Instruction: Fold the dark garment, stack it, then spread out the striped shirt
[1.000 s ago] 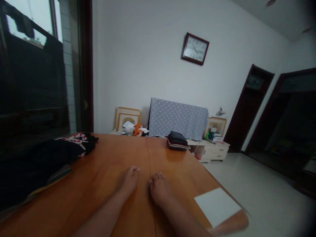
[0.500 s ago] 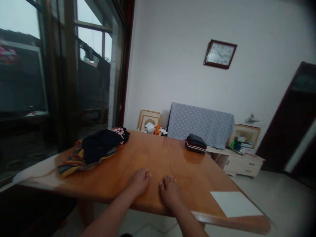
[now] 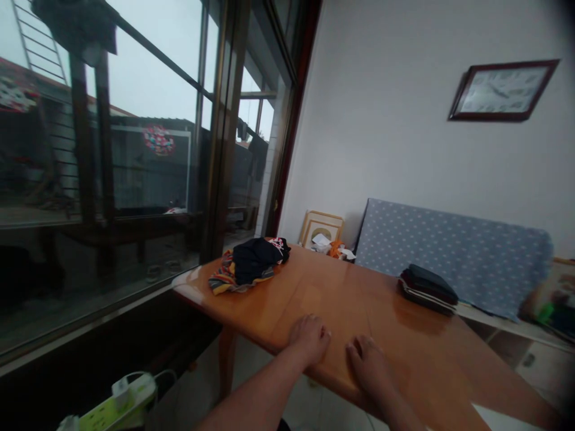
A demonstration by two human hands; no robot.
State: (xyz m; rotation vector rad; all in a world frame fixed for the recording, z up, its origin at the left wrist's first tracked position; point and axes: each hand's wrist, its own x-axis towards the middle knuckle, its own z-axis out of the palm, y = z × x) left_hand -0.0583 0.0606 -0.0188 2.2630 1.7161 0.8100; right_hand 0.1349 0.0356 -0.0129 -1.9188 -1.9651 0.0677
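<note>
Well, the near edge of the brown worktop (image 3: 332, 299) slants from the left down to the near right, and both arms reach over it. Below that edge shows the pale floor (image 3: 321, 413). The left end of the worktop comes close to the big window (image 3: 153, 173). A wide stretch of shiny wood lies ahead of the hands, with lots of room to slide to the far side.

The left hand (image 3: 309, 339) rests on the wood, just inside the near edge. Its fingers are half open in a soft curl, and they have hold of nothing I can see. The right hand (image 3: 368, 359) rests just beside it, with a small gap between the two. Its fingers are a little bent and loose, and they grip nothing.

A messy clothes pile (image 3: 251, 262), dark blue with bright stripes, lies at the far left. A neat stack of dark folded cloth (image 3: 427, 290) sits at the far right. At the near right, part of a white sheet (image 3: 498, 420) shows on the worktop.
</note>
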